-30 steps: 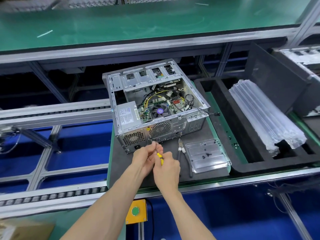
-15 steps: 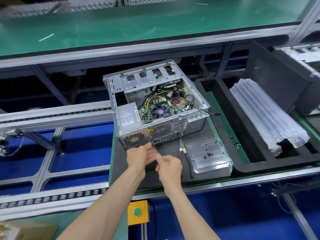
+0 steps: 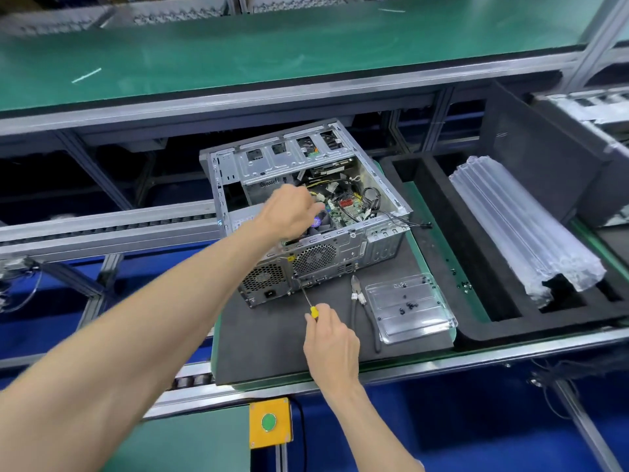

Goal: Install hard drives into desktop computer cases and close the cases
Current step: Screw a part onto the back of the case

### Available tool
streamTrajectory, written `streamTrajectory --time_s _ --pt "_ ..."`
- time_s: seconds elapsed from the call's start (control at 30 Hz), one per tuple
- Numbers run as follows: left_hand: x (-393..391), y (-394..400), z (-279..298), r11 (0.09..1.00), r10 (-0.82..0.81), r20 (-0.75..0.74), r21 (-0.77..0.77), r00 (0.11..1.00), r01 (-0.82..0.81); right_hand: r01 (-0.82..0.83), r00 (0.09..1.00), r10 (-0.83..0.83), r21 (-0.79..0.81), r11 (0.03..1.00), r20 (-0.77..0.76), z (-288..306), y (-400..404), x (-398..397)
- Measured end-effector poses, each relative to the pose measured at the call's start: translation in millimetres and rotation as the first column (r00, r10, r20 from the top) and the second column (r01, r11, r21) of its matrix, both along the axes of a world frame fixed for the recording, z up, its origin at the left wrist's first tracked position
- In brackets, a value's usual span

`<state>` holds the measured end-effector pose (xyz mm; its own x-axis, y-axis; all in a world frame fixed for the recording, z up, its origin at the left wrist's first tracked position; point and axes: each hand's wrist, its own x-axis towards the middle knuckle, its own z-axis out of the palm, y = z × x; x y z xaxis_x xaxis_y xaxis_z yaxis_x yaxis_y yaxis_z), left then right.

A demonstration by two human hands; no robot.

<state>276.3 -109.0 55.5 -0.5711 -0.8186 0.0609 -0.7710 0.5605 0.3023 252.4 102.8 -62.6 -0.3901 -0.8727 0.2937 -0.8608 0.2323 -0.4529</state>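
Gripping the yellow-handled screwdriver (image 3: 308, 301), the fingers of the right hand (image 3: 332, 345) curl tight round its handle, and the shaft runs up and to the left until its tip meets the rear panel of the desktop computer case (image 3: 306, 212), just beside the lower edge of the fan grille. The left hand (image 3: 289, 212) reaches over the rear wall into the open side of the case, fingers bent downward among the cables near the processor fan (whether they pinch anything I cannot tell). The step in hand looks like fastening a rear-panel screw while the inside is steadied; next the tip needs to stay square in the screw head, with firm pressure along the shaft. Lying on its side on the dark foam mat (image 3: 272, 335), the case runs its long axis away from the person, slanting slightly left, open side up, rear panel facing them. Cutting pliers (image 3: 357, 294) and a clear screw tray (image 3: 408, 308) sit just right of the screwdriver.
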Motion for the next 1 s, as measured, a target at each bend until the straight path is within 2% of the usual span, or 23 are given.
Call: streamTrajectory --time_s 0.1,0.2,0.27,0.4,0.5,0.53,0.57,0.6,0.63,0.67,0.7,0.73,0.77,0.8,0.83,0.87,0.9,0.93,0.97,1.0 --pt "-16.1 -19.0 -8.6 0.984 -0.049 0.227 0.179 0.973 0.008 0.018 0.998 -0.019 -0.013 1.0 -0.058 -0.3 -2.3 0.1" --pt "-19.9 -25.5 -16.4 0.933 -0.093 0.394 0.354 0.914 -0.058 0.003 0.995 -0.002 0.014 1.0 -0.098 -1.5 -3.4 1.2" --pt "-21.2 -25.9 -20.0 0.887 -0.087 0.449 0.441 0.889 -0.136 -0.009 0.995 0.012 0.032 0.999 -0.097 -3.9 -2.4 1.0" --pt "-25.2 -22.1 -18.3 0.803 -0.081 0.468 0.554 0.88 -0.22 -0.014 0.997 0.016 0.024 1.0 -0.071 -6.2 -0.5 0.0" --pt "-24.6 -23.8 -17.1 0.792 -0.097 0.482 0.567 0.871 -0.225 -0.045 0.998 0.044 0.031 0.998 0.043 -8.5 -1.3 0.2" --pt "-24.8 -23.8 -17.8 0.796 -0.09 0.477 0.562 0.874 -0.225 -0.052 0.992 0.044 0.067 0.996 0.12 -8.4 -2.4 -0.1" --pt "-25.6 -25.2 -20.4 0.794 -0.08 0.475 0.563 0.876 -0.232 -0.043 0.961 0.015 0.095 0.995 0.275 -8.1 -4.2 0.4" --pt "-26.5 -25.9 -23.2 0.789 -0.066 0.461 0.567 0.885 -0.236 -0.003 0.866 -0.047 0.101 0.995 0.499 -11.0 -6.9 1.1" --pt "-27.4 -25.0 -25.3 0.78 -0.06 0.456 0.576 0.888 -0.243 0.064 0.64 -0.113 0.094 0.994 0.76 -11.7 -9.6 1.0" --pt "-29.1 -23.5 -26.5 0.759 -0.071 0.463 0.599 0.883 -0.253 0.125 0.33 -0.163 0.128 0.984 0.93 -8.2 -11.6 -1.5" --pt "-29.7 -23.0 -29.4 0.745 -0.094 0.471 0.618 0.877 -0.252 0.148 0.067 -0.188 0.176 0.973 0.98 -7.3 -12.5 -3.3" --pt "-30.2 -23.2 -32.3 0.744 -0.11 0.486 0.619 0.867 -0.253 0.135 -0.041 -0.198 0.202 0.97 0.979 -6.2 -13.2 -6.3" --pt "-30.8 -23.4 -34.2 0.747 -0.126 0.505 0.615 0.854 -0.254 0.115 0.037 -0.198 0.192 0.975 0.98 -5.1 -13.7 -9.0" --pt "-31.7 -22.8 -34.1 0.756 -0.138 0.513 0.607 0.847 -0.244 0.098 0.289 -0.17 0.148 0.984 0.942 -5.0 -13.3 -12.0" --pt "-32.1 -21.6 -33.0 0.77 -0.154 0.529 0.593 0.834 -0.234 0.076 0.62 -0.106 0.075 0.994 0.778 -9.8 -12.6 -14.3" --pt "-31.6 -21.5 -32.3 0.783 -0.162 0.539 0.581 0.826 -0.225 0.041 0.873 -0.029 -0.014 0.999 0.486 -13.9 -11.3 -15.1" --pt "-31.1 -21.0 -30.4 0.791 -0.155 0.544 0.569 0.824 -0.227 -0.015 0.986 0.025 -0.063 0.998 0.163 -18.4 -10.6 -15.5" --pt "-31.3 -21.4 -28.8 0.794 -0.147 0.545 0.563 0.825 -0.23 -0.096 0.993 0.091 -0.064 0.993 -0.07 -19.7 -10.8 -16.8" --pt "-31.7 -21.7 -29.5 0.791 -0.144 0.538 0.567 0.831 -0.23 -0.127 0.983 0.119 -0.048 0.991 -0.141 -20.4 -11.1 -14.6" --pt "-32.1 -22.1 -30.7 0.79 -0.141 0.536 0.568 0.832 -0.232 -0.113 0.992 0.112 -0.023 0.993 -0.06 -19.0 -10.3 -11.4"
